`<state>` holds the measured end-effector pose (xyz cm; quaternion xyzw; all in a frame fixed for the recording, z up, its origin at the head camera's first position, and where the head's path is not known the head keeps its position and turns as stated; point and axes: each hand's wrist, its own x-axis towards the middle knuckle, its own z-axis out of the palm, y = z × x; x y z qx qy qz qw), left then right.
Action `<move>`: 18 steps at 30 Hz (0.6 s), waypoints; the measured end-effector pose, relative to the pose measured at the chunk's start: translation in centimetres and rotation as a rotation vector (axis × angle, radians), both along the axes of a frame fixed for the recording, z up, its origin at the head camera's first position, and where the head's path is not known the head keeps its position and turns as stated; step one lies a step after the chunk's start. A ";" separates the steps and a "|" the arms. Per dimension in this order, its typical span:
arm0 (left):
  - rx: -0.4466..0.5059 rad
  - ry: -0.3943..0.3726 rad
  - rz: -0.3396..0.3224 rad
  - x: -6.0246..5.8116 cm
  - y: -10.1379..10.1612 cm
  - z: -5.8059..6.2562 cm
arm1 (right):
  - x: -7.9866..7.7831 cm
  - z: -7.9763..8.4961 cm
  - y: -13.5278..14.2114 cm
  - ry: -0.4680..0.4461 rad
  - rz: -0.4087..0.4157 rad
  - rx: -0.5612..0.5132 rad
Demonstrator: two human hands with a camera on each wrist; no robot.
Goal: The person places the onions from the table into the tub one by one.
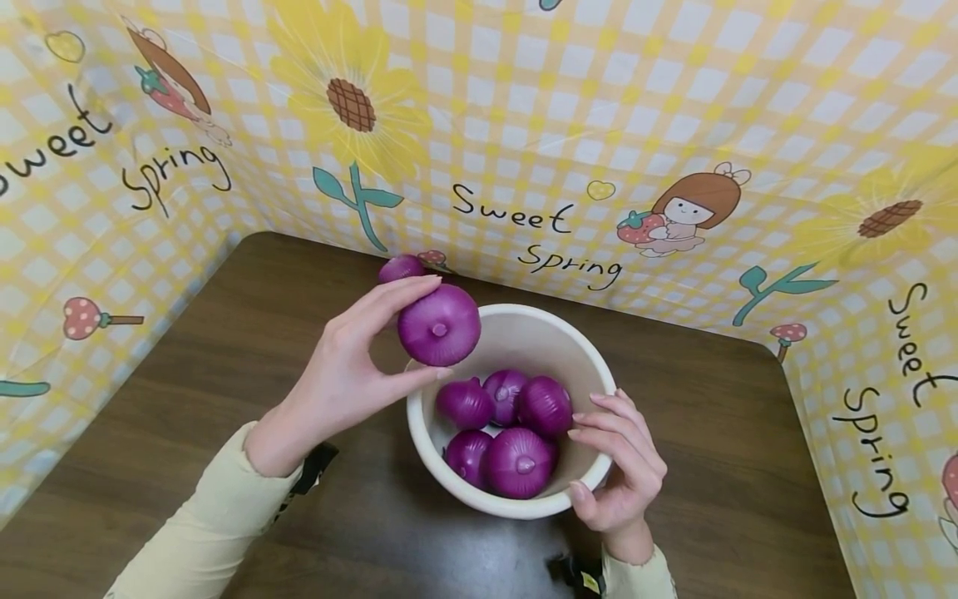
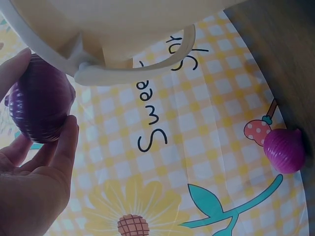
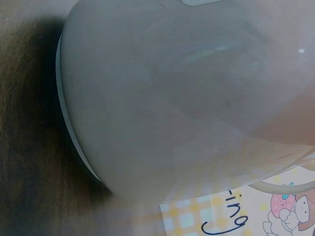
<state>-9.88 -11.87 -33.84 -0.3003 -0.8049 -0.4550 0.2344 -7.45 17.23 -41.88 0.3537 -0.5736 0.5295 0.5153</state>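
In the head view my left hand (image 1: 340, 374) holds a purple onion (image 1: 439, 326) between thumb and fingers, over the left rim of a cream bucket (image 1: 602, 374). The left wrist view shows this same onion (image 2: 39, 105) beside the bucket's wall (image 2: 128, 29) and handle (image 2: 142, 73). My right hand (image 1: 621, 466) grips the bucket's right rim, fingertips reaching over to the inside. Several purple onions (image 1: 521, 462) lie at the bottom of the bucket. The right wrist view is mostly filled by the bucket's outer wall (image 3: 162, 103).
One more onion (image 1: 401, 267) sits on the dark wooden table (image 1: 224, 333) near its back edge, partly behind my left hand's onion. A yellow checked cloth (image 1: 509, 125) with printed flowers and lettering hangs behind and at both sides of the table.
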 end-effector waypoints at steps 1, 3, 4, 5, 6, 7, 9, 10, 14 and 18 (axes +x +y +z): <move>0.000 0.000 -0.001 0.0 0.1 0.0 | 0.0 0.0 0.0 0.000 0.000 0.000; -0.002 -0.004 -0.009 0.1 0.2 0.0 | 0.0 0.0 0.0 0.000 0.000 0.000; -0.005 -0.006 -0.011 0.2 0.2 0.0 | 0.0 0.0 0.0 0.000 0.000 0.000; -0.007 -0.008 -0.014 0.2 0.2 0.0 | 0.0 0.0 0.0 0.001 0.000 0.000; -0.009 -0.010 -0.017 0.2 0.3 0.0 | 0.0 0.0 0.0 0.002 0.000 0.000; -0.012 -0.011 -0.020 0.3 0.3 0.1 | 0.0 0.0 0.0 0.003 0.000 -0.001; -0.013 -0.010 -0.026 0.3 0.4 0.1 | 0.0 0.0 0.0 0.004 -0.001 -0.001; -0.014 -0.011 -0.029 0.3 0.5 0.1 | 0.0 0.0 0.0 0.004 -0.001 -0.001; -0.017 -0.013 -0.052 0.4 0.7 0.2 | 0.0 0.0 0.0 0.006 -0.001 -0.001; -0.023 -0.011 -0.068 0.4 0.9 0.2 | -0.1 0.0 0.0 0.008 0.001 -0.002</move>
